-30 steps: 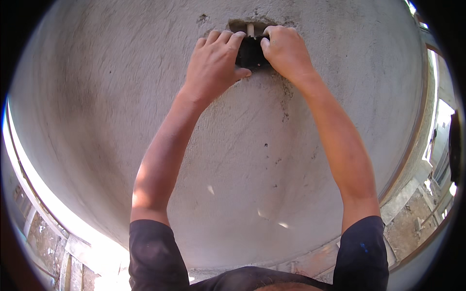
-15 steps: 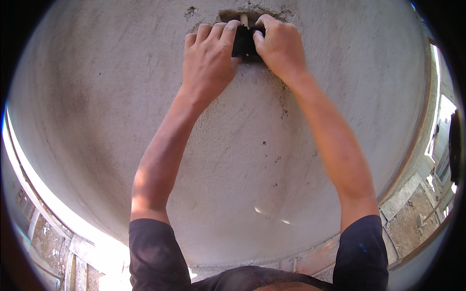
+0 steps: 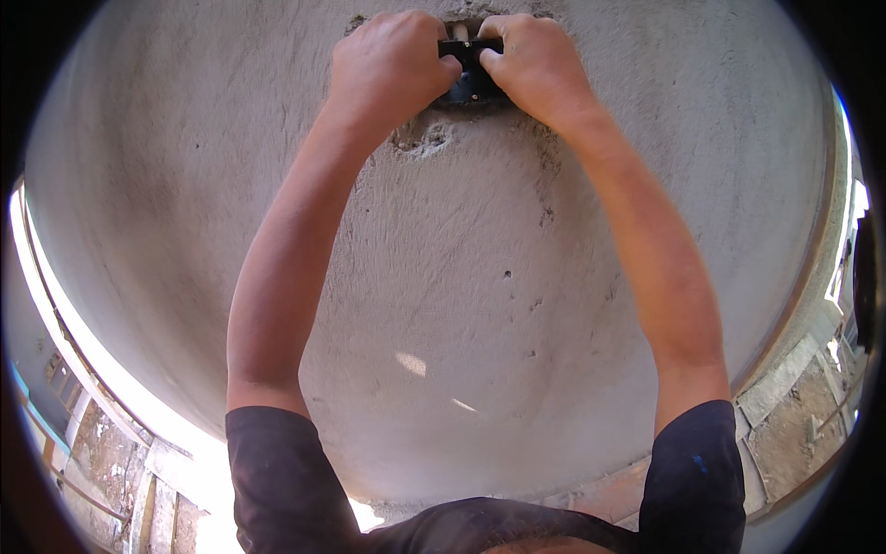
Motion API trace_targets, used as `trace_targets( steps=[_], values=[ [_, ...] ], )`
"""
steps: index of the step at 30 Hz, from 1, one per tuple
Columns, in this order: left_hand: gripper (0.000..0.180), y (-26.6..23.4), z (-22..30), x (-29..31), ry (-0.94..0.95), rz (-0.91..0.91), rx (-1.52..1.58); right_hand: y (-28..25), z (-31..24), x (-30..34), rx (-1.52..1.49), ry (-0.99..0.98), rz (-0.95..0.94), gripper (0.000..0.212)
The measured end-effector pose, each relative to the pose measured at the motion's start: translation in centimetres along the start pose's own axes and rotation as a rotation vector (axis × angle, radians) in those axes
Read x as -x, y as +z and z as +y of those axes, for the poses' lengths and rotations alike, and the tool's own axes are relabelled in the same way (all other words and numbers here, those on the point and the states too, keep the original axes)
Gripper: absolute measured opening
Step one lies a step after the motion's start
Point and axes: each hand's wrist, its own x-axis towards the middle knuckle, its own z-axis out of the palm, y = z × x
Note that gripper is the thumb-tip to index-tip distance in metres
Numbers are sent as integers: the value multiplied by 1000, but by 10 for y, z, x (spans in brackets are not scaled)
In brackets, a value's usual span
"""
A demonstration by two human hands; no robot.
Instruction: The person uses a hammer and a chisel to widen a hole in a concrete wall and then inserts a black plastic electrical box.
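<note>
Now curls in with the left hand, no longer spread flat as half a second ago, to pinch the left side of the black box, thumb at its front. Still pinches the right side with the right hand. Likely means a firmer, more even hold. Uncovers a rough patch of wall, lower left. Sits at a hole in the wall, just below a pale pipe. Looks squarish, slightly glossy, with tiny pale dots near top and bottom. Impossible to tell how deep.
</note>
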Motion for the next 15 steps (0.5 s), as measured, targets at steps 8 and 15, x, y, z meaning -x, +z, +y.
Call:
trace_targets(
  steps=[8,15],
  values=[
    [23,9,7,-8,-38,-33,-127,11,-1,4,52,-59,95,11],
    [21,11,6,-9,-55,19,-151,14,-4,7,18,-67,136,12]
  ],
)
